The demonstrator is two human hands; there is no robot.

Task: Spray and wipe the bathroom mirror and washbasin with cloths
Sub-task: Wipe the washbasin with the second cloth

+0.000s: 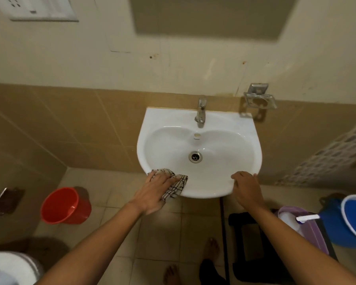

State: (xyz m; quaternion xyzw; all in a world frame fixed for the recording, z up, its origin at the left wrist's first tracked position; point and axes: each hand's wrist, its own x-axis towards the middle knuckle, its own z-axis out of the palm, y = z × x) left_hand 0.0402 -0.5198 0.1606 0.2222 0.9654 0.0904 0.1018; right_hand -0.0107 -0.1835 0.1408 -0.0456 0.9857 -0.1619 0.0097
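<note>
The white washbasin (224, 124) hangs on the tiled wall, with a metal tap (201, 112) at its back edge and a round drain (195, 156) in the middle of the bowl. The left hand (155, 189) lies on the near left rim of the basin, palm down, its fingers spread flat over a checked cloth (176, 186), pressing it against the rim. The cloth is bunched under the fingers and hangs partly over the basin's outer edge. The right hand (247, 188) rests on the near right rim, well apart from the cloth; its fingers curve loosely over the edge and hold nothing. Between the two hands the front lip of the basin lies bare.

Above the basin, the lower edge of the mirror (212, 15) shows on the wall, blurred. A metal soap holder (259, 99) is fixed to the wall just right of the tap. On the floor to the left stands a red bucket (65, 205); to the right stands a blue bucket (351, 219), and beside it a lilac tub (308, 229) with a white spray bottle (292, 220) in it. The person's bare feet (211, 249) show on the floor tiles below the basin.
</note>
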